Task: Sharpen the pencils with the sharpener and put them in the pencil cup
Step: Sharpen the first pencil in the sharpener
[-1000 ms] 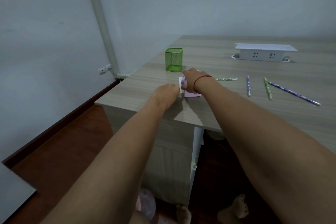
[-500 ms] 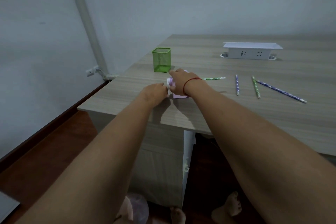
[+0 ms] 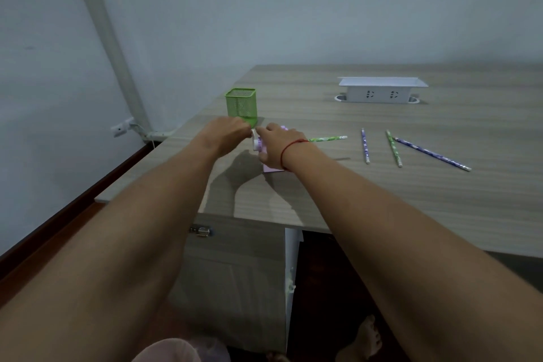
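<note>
Worktop (image 3: 382,200) carries everything. The left hand (image 3: 229,134) curls round the crank (image 3: 253,135), and the right hand (image 3: 279,144) grips the sharpener (image 3: 260,146) from above, just in front of the cup (image 3: 241,106). No pencil stands in the cup, so none looks finished. A green pencil (image 3: 327,138) juts from the sharpener, seemingly mid-sharpening. Three pencils (image 3: 393,148) lie well apart, waiting.

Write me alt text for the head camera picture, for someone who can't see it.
A person's right hand holds a purple sharpener on a wooden table, a green pencil sticking out of it, while the left hand grips its white crank. A green mesh pencil cup stands just behind; three more pencils lie to the right.
</note>
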Motion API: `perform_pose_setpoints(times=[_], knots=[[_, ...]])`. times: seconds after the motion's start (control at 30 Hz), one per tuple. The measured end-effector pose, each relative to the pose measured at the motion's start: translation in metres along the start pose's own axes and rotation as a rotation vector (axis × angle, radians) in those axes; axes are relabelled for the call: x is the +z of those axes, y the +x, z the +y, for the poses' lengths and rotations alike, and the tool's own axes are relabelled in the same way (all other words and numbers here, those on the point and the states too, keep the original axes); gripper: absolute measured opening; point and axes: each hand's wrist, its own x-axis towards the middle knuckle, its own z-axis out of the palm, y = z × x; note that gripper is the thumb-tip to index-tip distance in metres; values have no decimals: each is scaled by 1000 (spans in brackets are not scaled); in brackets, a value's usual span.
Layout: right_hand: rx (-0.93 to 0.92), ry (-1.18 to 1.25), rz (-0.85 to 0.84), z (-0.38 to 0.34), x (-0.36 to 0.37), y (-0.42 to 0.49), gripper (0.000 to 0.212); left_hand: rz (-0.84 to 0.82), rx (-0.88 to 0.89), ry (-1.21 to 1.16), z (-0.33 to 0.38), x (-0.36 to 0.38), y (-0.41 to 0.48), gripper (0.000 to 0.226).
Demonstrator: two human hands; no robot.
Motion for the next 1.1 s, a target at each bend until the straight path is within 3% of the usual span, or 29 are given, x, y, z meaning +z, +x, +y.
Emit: perform_pose_setpoints(times=[0.13, 0.37, 0.53, 0.93, 1.1], knots=[[-2, -10, -50, 1, -7, -1, 59, 125, -20, -30, 4, -9, -7, 26], [54, -7, -50, -5, -9, 0, 54, 272, -25, -111, 12, -18, -29, 15], [60, -12, -68, -7, -11, 0, 53, 293, -71, -224, 28, -19, -48, 13], [38, -47, -51, -5, -3, 6, 58, 183, -135, -303, 50, -10, -63, 23], [17, -25, -33, -3, 1, 4, 52, -38, -157, -217, 56, -4, -57, 23]])
